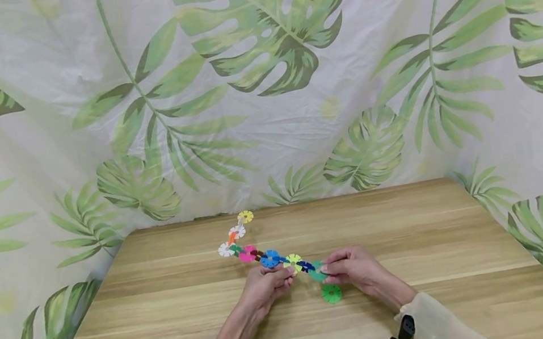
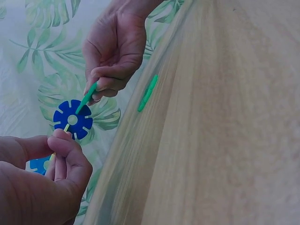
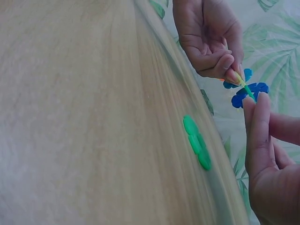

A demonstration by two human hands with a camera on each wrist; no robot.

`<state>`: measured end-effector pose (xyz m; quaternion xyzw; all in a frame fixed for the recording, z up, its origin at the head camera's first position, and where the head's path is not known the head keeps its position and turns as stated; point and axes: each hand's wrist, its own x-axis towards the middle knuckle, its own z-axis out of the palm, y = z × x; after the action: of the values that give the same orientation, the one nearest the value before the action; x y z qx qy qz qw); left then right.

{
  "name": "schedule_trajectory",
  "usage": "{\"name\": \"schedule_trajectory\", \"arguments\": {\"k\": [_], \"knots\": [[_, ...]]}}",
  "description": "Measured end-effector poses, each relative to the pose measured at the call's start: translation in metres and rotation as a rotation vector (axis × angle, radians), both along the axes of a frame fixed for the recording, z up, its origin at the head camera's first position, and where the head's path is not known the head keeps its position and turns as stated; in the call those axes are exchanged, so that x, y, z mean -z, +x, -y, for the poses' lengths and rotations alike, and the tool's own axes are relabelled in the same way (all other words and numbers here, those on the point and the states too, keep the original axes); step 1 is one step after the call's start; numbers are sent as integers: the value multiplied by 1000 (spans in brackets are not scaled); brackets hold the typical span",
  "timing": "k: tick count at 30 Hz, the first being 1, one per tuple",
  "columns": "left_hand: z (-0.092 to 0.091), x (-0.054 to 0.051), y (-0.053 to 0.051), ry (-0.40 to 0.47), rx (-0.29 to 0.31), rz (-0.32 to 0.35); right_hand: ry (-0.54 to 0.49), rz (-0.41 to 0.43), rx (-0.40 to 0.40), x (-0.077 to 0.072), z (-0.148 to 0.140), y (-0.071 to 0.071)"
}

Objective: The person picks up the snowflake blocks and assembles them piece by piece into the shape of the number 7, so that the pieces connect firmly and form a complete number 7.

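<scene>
A chain of slotted plastic discs in several colours runs from a yellow disc (image 1: 245, 216) at its far end down to the two hands. The left hand (image 1: 266, 286) pinches a yellow-green disc (image 1: 293, 263) between thumb and fingers. Just right of that, a dark blue disc (image 2: 73, 120) joins it to a teal-green disc (image 1: 317, 271). The right hand (image 1: 354, 271) pinches this teal-green disc at its edge. Below the chain, a loose bright green disc (image 1: 332, 293) lies flat on the table, touched by neither hand.
The wood-grain table (image 1: 168, 320) reaches back to a leaf-patterned cloth (image 1: 277, 134), which also hangs along both sides. Midway along the chain are a blue disc (image 1: 270, 258), a pink disc (image 1: 247, 253) and a white disc (image 1: 226, 249).
</scene>
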<state>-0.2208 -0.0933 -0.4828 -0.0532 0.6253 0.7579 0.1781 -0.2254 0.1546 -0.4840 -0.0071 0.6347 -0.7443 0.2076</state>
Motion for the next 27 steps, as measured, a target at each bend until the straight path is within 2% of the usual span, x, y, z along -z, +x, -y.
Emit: {"name": "schedule_trajectory", "arguments": {"k": [7,10,12,15,18,21,23,27], "knots": [[0,1,-3,-7,5,-3,15,-18,12,0,2,-1],[1,2,0,-17,30,-27,76,-48,-17,-1,-1,1],[3,2,1,-27,56,-43,149,-85,-59,-3,-4,4],[6,1,1,-30,84,-72,324,-209,-119,-9,-10,6],[9,-1,-2,-8,75,-81,510,-374,-157,-15,-14,6],[13,-2,-5,17,63,-66,642,-503,-197,-17,-15,6],[14,-1,-6,27,63,-45,702,-543,-244,-16,-15,8],[16,3,-8,31,64,-38,784,-561,-324,-15,-11,12]]}}
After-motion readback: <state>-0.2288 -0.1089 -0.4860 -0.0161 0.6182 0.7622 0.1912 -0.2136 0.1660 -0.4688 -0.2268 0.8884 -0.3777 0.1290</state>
